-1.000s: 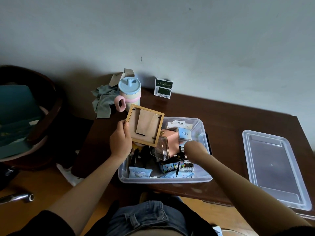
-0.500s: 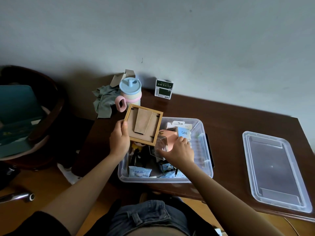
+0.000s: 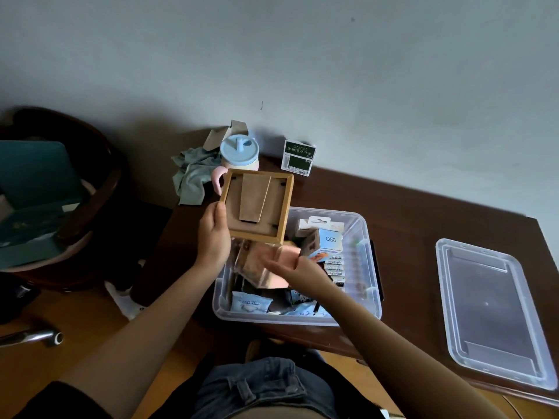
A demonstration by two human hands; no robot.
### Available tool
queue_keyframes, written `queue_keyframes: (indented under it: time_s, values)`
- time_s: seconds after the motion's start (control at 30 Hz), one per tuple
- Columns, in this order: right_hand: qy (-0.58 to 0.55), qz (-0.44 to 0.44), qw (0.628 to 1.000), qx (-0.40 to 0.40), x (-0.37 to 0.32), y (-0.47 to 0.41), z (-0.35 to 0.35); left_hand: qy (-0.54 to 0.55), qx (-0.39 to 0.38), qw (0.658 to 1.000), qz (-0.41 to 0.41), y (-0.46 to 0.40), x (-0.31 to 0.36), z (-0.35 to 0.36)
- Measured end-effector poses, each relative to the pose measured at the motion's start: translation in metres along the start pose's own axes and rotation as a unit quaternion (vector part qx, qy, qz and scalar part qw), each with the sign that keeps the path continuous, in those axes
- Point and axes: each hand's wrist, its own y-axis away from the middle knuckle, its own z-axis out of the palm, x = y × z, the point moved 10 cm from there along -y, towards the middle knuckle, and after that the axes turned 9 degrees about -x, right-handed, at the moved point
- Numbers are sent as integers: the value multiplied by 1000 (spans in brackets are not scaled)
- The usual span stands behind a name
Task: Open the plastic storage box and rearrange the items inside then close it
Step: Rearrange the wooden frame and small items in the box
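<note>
From the head camera, a dark brown wooden table (image 3: 423, 225) stands against a plain grey wall (image 3: 332, 55). The floor (image 3: 90, 328) beside the table is light brown wood.

The clear plastic storage box (image 3: 367, 285) sits open on the table, just in front of the person. Its lid (image 3: 490, 309) lies flat on the table, well apart to the right. Small packs fill the box, and a blue box marked Q88 (image 3: 328, 241) stands in the far part.

The left hand (image 3: 213, 237) holds a wooden picture frame (image 3: 257, 204) by its left edge, thumb on the back, up over the far left corner of the box. The back of the frame faces the camera. The right hand (image 3: 305, 272) is over the box and touches a clear and pink case (image 3: 266, 266). Its fingers are blurred, so I cannot tell if they grip the case.

At the back of the table are a blue and pink cup (image 3: 239, 154), a grey cloth (image 3: 193, 176) and a small green and white box (image 3: 298, 157). A dark round chair (image 3: 99, 189) stands on the left, with a blue-green thing on its seat.
</note>
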Motion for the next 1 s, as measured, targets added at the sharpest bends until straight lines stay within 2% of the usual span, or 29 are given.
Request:
queue_keyframes:
  time_s: [0.1, 0.17, 0.23, 0.3, 0.33, 0.37, 0.47, 0.5, 0.7, 0.83, 1.0]
  values:
    - [62, -48, 996, -48, -9, 5, 24, -18, -11, 1000, 21, 2, 5, 11]
    - [52, -63, 995, -49, -4, 9, 20, -31, -27, 999, 24, 5, 2, 17]
    - [64, -51, 997, 10, 9, 12, -5, -47, -42, 998, 24, 7, -3, 20]
    - [115, -16, 989, 92, 27, 16, -36, -69, -45, 996, 22, 9, -7, 20]
    - [142, -8, 984, 106, 33, 17, -46, -79, -44, 996, 23, 9, -8, 19]
    - [162, -1, 983, 88, 40, 15, -50, -85, -45, 995, 22, 8, -9, 18]
    - [216, 8, 975, -47, 55, 8, -34, -93, -46, 995, 8, 3, -15, 14]
    - [246, 10, 967, -70, 58, 6, -28, -96, -46, 994, 3, 1, -17, 12]
    - [414, 18, 910, -26, 55, -5, -13, -134, -39, 990, -5, -2, -21, 12]
    - [429, -5, 903, -2, 49, -11, -20, -150, -31, 988, 3, -2, -19, 12]
    - [355, -37, 933, 36, 48, -8, -31, -158, -18, 987, 1, -3, -17, 11]
